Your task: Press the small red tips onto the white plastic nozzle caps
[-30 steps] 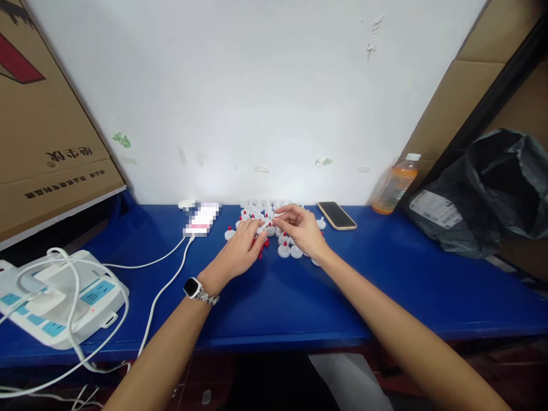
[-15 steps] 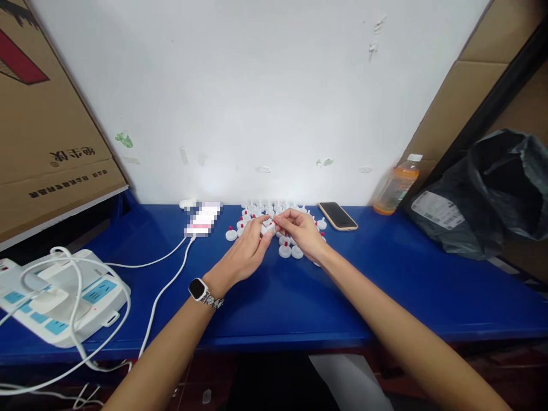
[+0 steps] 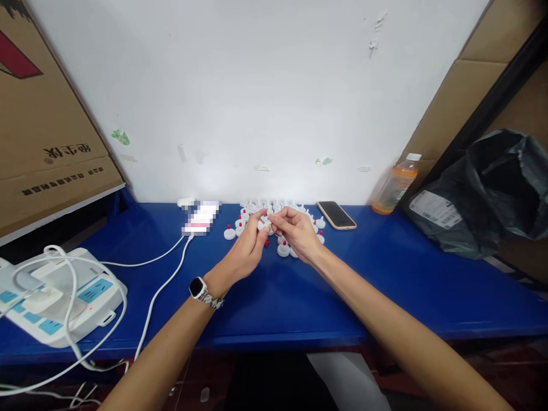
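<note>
A white nozzle cap is held between the thumb and fingers of my left hand. My right hand meets it from the right, thumb and fingertips pinched together at the cap's edge; what they grip is hidden. Around and behind both hands, several more white nozzle caps stand on the table, some with red tips, such as one at the left and one just in front of my right hand. A small red tip shows below the held cap, between my hands.
On the blue table, a phone lies right of the caps and a bottle of orange drink stands beyond it. A black plastic bag is far right. A power strip with white cables is left.
My right fingertips have shifted slightly left and down against the cap in my left hand. A red tip now shows below the hands. The view has shifted slightly.
</note>
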`<state>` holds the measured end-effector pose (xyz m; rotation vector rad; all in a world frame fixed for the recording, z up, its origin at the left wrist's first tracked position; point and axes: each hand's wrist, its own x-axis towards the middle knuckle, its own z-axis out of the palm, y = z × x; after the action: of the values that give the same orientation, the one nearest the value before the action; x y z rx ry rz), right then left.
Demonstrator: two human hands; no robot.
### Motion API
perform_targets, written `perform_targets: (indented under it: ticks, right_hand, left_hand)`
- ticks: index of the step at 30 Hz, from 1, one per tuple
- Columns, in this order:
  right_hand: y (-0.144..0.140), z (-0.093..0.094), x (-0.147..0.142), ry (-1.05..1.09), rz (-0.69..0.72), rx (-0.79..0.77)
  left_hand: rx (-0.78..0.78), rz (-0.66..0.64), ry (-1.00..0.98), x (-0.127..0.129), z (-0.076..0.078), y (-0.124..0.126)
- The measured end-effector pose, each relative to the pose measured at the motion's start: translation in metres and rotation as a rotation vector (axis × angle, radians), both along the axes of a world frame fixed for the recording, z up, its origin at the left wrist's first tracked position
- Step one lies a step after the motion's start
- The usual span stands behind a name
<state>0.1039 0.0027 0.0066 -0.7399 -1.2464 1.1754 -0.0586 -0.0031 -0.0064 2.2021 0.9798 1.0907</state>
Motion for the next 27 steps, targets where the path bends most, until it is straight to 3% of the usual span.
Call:
perform_targets:
  ticks: [4,9,13,16,19,22,27]
  right_hand:
    - [-0.004,0.003,-0.004,-0.04,-0.064,0.064]
    - [-0.01,0.009,-0.006,-0.097,-0.09,0.092]
    - [-0.008,0.012,-0.004,-0.134,-0.074,0.125]
    - [-0.006,0.007,0.002,-0.23,-0.059,0.144]
    - [-0.007,0.0,0.01,-0.501,0.002,0.168]
    - [-0.008,-0.003,0.016,-0.89,0.054,0.273]
    - [-0.003,0.001,0.024,-1.292,-0.089,0.422]
  left_hand:
    - [-0.166,-0.02,-0.179,0.006,-0.004,-0.002]
    - [-0.323,-0.156,-0.427,0.017,-0.007,0.002]
    - [-0.372,-0.169,-0.398,0.014,-0.001,0.008]
    - [-0.278,0.028,-0.194,-0.001,0.003,0.014]
    - [-0.078,0.226,-0.074,-0.015,0.004,0.018]
    - [0.02,0.259,-0.036,-0.02,0.006,0.019]
    - [0.059,0.238,0.001,-0.017,0.007,0.018]
